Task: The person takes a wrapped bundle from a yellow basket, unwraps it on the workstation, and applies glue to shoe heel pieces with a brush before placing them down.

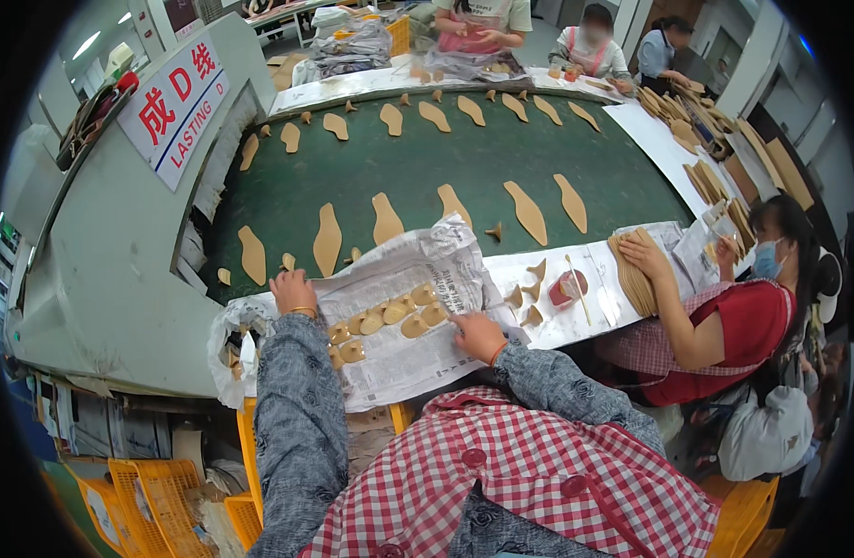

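Note:
My left hand (295, 292) is at the near edge of the green belt (352, 177), its fingers spread just short of a small tan shoe heel (288, 261). Whether a fingertip touches that heel is hard to make out. My right hand (479, 336) rests on the right part of a creased newspaper sheet (399, 358), index finger stretched out, with nothing visible in it. Several glossy tan heels (371, 322) lie grouped on the paper between my hands. Tan insoles (327, 240) are lined up along the belt, with heels beside some of them.
To the left are a white plastic bag (231, 339) and a grey machine housing (101, 270). On my right, loose heels (532, 290) and a red pot (566, 289) with a stick stand near a co-worker, whose hand rests on stacked insoles (634, 279). Yellow crates (152, 507) sit below left.

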Motion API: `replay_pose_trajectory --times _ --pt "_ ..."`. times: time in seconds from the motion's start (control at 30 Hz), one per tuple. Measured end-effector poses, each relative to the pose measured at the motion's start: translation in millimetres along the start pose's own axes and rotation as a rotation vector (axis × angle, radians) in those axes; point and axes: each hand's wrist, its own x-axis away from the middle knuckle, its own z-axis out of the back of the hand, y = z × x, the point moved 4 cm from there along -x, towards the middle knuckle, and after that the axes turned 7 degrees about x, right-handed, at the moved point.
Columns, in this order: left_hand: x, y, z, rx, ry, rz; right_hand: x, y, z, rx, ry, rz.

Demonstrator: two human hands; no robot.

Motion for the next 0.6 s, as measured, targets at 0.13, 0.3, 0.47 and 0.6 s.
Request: replay_pose_trajectory --times 0.13,0.3,0.47,0.6 --pt "8.7 60.6 15.5 0.501 0.132 -0.168 11.2 4.2 -17.4 0.158 -0.006 0.169" --pt "72.4 165.9 -16.2 0.816 -0.334 -0.285 17.8 8.3 -20.5 0.074 -0.032 0.114" --pt "103.5 203.4 -59.8 0.596 -0.382 -0.451 27.6 -1.1 -19.4 0.089 -0.082 0.326" --pt "104.6 215.9 -80.0 0.382 -0.386 -0.542 47.7 12.4 -9.8 -0.083 -0.087 0.340"
